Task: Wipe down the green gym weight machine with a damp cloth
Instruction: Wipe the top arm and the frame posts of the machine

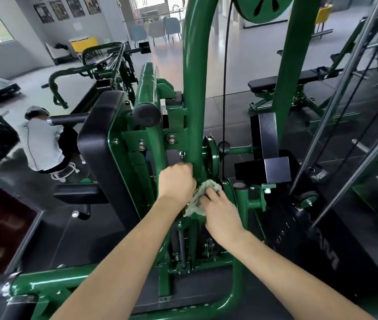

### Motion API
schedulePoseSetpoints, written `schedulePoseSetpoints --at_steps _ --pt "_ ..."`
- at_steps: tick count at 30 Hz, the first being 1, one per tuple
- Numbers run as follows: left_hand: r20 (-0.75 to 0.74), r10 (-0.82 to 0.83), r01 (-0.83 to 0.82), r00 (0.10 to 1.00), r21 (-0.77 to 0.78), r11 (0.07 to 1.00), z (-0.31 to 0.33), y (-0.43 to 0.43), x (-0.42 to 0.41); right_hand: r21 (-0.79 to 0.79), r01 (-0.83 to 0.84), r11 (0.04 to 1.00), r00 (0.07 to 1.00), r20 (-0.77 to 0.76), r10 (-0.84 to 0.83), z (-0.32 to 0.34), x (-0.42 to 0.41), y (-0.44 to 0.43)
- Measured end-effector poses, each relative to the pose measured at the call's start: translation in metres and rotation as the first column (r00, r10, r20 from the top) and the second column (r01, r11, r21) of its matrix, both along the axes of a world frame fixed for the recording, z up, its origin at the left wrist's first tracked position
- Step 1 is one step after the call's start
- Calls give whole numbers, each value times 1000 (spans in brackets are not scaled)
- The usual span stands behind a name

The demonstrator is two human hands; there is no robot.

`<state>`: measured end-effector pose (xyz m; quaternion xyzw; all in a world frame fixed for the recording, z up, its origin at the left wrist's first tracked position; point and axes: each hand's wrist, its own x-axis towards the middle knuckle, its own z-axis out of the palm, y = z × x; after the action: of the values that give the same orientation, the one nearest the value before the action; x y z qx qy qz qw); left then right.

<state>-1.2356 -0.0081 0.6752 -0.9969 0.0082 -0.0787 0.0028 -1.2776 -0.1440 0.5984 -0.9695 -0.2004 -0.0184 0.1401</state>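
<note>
Gym floor behind; left hand [176, 183] curls round green machine upright [195, 93]; right hand [220, 213] presses cloth [203, 192] to frame, fingers bent over it.

left hand [176, 182] fingertips hidden behind green upright [195, 88]

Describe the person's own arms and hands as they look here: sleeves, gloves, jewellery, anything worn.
Both forearms are bare as far as the picture shows; no sleeve comes into view at the bottom edge. The left hand and right hand wear no gloves. No watch, bracelet or band shows on either wrist, and no ring is visible on the fingers that can be seen. No markings show.
</note>
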Motion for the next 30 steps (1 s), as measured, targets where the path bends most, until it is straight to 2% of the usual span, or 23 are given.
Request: schedulePoseSetpoints --at_steps 5,8,16,21,26,30 --pt "-137 -35 61 990 185 981 -2 -8 0 -2 -27 1000 1000 5 27 1 24 12" --pt "-153 -59 90 986 203 975 -4 -8 -1 48 12 999 1000 -28 -10 3 49 19" --pt "-73 -74 75 995 4 997 -9 2 3 -45 -131 990 989 64 134 -16 -10 -7" --pt "-57 -86 83 995 -48 995 -8 3 2 -33 -119 992 993 15 119 -10 7 0" --pt "-42 -78 75 996 -78 994 -6 4 -1 -150 -41 988 996 71 52 2 31 34" --pt "-36 -80 75 996 -106 991 -7 5 0 -161 -77 984 989 116 96 -15 9 30"
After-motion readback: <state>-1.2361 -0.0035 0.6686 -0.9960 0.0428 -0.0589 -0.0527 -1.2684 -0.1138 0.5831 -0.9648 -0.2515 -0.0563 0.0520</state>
